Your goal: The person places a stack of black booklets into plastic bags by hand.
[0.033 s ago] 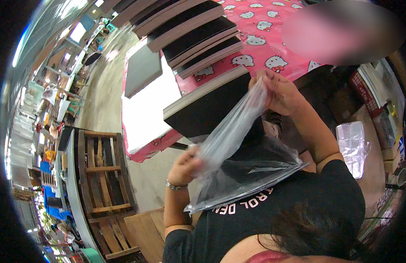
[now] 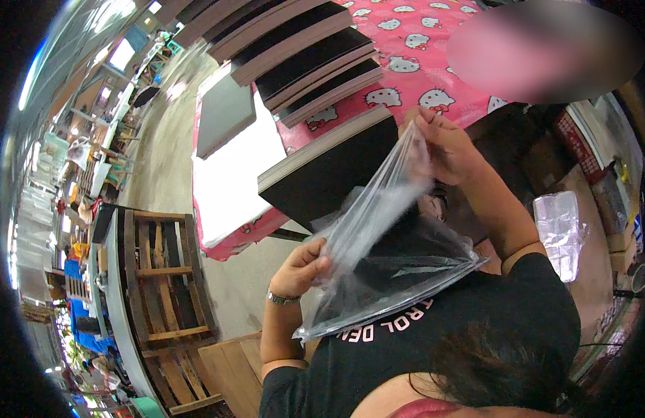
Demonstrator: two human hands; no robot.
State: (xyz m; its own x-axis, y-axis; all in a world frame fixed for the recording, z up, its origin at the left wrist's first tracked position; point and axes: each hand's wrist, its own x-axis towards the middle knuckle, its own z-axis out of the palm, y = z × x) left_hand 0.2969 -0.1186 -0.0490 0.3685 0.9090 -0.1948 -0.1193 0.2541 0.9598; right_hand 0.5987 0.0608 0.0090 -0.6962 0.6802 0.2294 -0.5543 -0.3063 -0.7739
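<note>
Left hand (image 2: 303, 268), low and near the chest, with fingers curled into a pinch, thumb uppermost; a metal bracelet circles its wrist, forearm rising from below. Right hand (image 2: 444, 146), raised higher and farther out, fingertips pinched together, its bare forearm running back toward the short dark sleeve.

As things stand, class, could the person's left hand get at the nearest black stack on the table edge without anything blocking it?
Probably not at once. The left hand is pinching the clear plastic bag, which hangs between it and the black stack. The right hand holds the bag's upper end, so the bag stays stretched across the way.
</note>
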